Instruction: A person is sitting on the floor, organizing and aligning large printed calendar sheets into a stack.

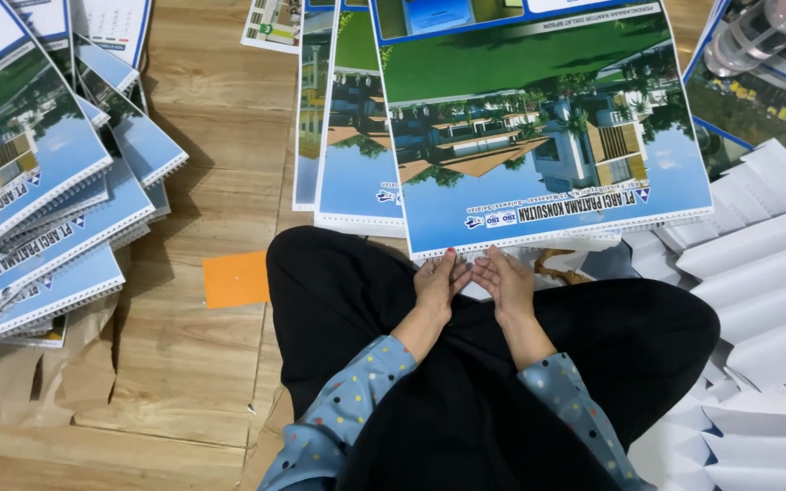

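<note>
Resting on the person's lap edge and the wooden floor (220, 136) ahead is a big glossy wall calendar sheet with a blue-sky building photo and a punched white bottom edge (543, 136). It sits on top of a few more sheets of the same kind (347, 136) fanned out to its left. Both hands meet at the middle of that punched edge: the left hand (438, 282) and right hand (505, 284) sit side by side, fingers narrow and pinched down on the rim, thumbs nearly touching. Sleeves are blue-grey with coloured dots, legs in black fabric, crossed. Off to the left there's a messy stack of matching calendars (43, 200), plus a small orange paper square (236, 279) on the floor near the knee. To the right, a heap of white folded card strips (766, 273).
</note>
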